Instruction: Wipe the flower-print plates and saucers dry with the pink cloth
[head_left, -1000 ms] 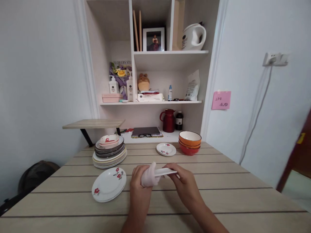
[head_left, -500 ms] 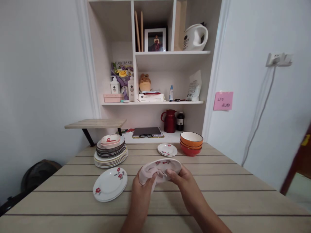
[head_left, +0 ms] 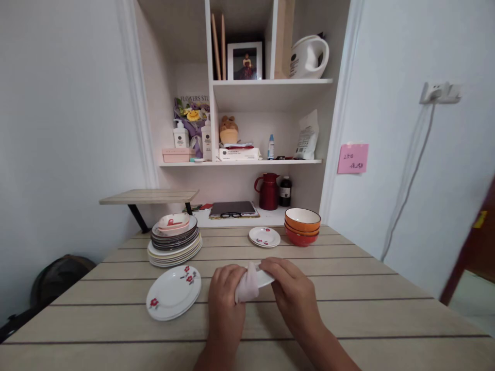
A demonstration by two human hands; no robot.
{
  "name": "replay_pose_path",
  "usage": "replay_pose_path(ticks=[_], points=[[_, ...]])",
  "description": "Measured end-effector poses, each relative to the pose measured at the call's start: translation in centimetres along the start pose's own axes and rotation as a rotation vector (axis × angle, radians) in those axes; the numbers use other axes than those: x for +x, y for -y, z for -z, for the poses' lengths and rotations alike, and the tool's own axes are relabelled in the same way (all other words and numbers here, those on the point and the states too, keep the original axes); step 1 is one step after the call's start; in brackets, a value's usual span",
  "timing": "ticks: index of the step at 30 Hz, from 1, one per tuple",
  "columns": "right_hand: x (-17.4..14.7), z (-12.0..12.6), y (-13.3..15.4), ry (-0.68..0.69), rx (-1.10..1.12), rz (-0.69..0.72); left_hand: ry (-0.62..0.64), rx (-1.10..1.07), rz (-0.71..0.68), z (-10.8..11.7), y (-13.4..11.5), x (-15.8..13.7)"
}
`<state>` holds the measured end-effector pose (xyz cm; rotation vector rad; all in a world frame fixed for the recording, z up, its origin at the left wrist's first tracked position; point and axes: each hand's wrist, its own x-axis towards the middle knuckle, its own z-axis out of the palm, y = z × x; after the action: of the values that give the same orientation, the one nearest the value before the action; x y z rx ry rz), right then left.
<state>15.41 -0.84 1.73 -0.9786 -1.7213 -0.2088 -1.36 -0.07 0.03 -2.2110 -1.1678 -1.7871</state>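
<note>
Between my two hands a small white plate (head_left: 265, 279) is held above the table, tilted almost edge-on, so its face is mostly hidden. My left hand (head_left: 227, 291) is closed round a pale pink cloth (head_left: 247, 286), which is folded over the plate's left edge. On the other side, my right hand (head_left: 293, 286) grips the plate's right rim, fingers on top. Left of my hands lie flower-patterned plates (head_left: 174, 293), stacked. Beyond them, two small flowered plates (head_left: 264, 236) sit on the table.
A tall stack of plates (head_left: 174, 247) topped by small dishes stands at the back left. Orange and red bowls (head_left: 302, 226) are nested at the back right. Behind the slatted table (head_left: 348, 309) are a laptop (head_left: 232, 208), a red jug (head_left: 268, 191) and shelves.
The plate has turned from showing its flowered inner face to nearly edge-on. My left hand has rolled over with the cloth, and my right fingers now lie on top of the rim.
</note>
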Motion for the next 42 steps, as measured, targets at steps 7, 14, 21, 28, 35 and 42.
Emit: replay_pose_path(ticks=[7, 14, 21, 28, 35, 42], points=[[0.3, -0.1, -0.5, 0.101, 0.384, -0.321, -0.101, -0.376, 0.406, 0.0, -0.9, 1.1], [0.9, 0.0, -0.2, 0.131, 0.746, -0.591, -0.044, -0.766, 0.781, 0.3, -2.2, 2.0], [0.8, -0.4, 0.2, 0.182, 0.946, -0.664, -0.063, -0.717, 0.807, -0.1, -2.1, 1.5], [0.3, -1.0, -0.4, 0.002, 0.394, -0.269, -0.097, -0.434, 0.4, -0.8, -0.6, 0.5], [0.0, -0.3, -0.7, -0.006, -0.066, 0.039, -0.017, -0.023, 0.012, -0.3, 0.2, 0.0], [-0.2, -0.2, -0.6, 0.031, 0.134, -0.032, -0.074, -0.091, 0.025, -0.4, 0.2, 0.3]])
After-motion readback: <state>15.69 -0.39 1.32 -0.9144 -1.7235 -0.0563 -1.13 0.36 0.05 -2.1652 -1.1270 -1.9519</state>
